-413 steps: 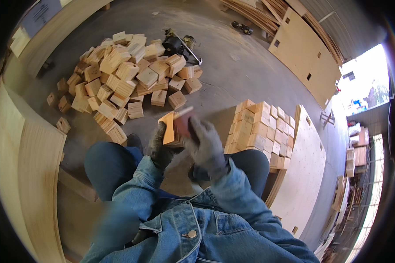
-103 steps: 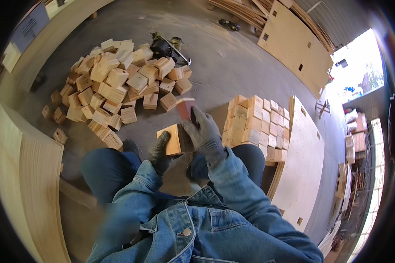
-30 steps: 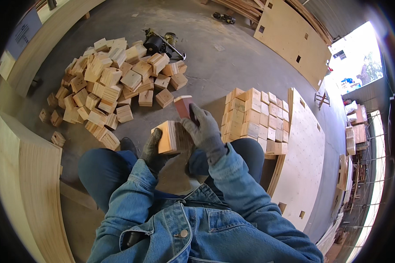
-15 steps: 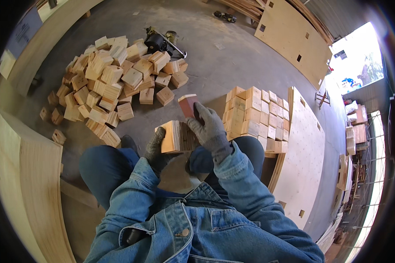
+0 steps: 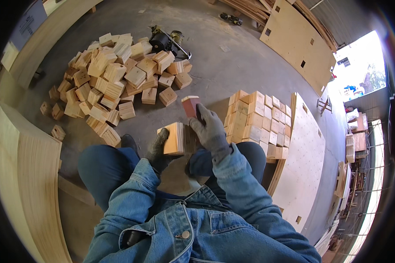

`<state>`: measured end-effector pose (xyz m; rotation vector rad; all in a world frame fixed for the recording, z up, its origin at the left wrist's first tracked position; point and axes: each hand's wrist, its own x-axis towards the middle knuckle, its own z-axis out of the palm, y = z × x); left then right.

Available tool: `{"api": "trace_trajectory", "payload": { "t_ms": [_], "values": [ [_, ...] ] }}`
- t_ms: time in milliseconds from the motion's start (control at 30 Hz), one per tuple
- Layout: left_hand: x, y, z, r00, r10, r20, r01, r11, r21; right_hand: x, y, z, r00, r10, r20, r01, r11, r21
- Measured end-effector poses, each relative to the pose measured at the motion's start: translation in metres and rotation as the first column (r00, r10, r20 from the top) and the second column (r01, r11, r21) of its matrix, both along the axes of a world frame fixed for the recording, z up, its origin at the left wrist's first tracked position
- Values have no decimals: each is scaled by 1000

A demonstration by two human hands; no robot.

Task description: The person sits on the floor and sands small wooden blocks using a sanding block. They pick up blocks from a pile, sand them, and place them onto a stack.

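Observation:
A pale wooden block [image 5: 174, 138] with layered side faces is held in front of my knees by my left hand [image 5: 158, 151]. That hand, in a grey glove, is wrapped around the block's left side and underside. In my right hand [image 5: 210, 130], also gloved in grey, is a reddish-brown sanding block [image 5: 190, 106] with a pale upper edge. It is raised just above and beyond the wooden block's right end. Part of the wooden block's right side is hidden behind my right hand.
A loose heap of similar wooden blocks [image 5: 114, 83] lies ahead to the left, a black power tool [image 5: 160, 41] behind it. Right of my knee stands a neat block stack [image 5: 254, 120] beside a plywood sheet [image 5: 300, 171]. Stacked panels [image 5: 35, 175] rise at my left.
The view has turned slightly. Both hands keep their grips, the sanding block still raised over the wooden block, with little other visible movement.

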<state>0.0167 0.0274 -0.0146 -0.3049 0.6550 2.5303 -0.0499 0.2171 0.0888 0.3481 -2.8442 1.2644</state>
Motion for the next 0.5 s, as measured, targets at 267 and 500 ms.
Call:
{"api": "trace_trajectory", "payload": {
  "t_ms": [267, 500],
  "values": [
    [-8, -4, 0, 989, 98, 108, -98, 995, -2, 82, -1, 3, 976, 157, -149, -143, 985, 101],
    [4, 2, 13, 999, 34, 5, -35, 998, 50, 7, -4, 5, 994, -76, 73, 77, 997, -8]
  ]
}}
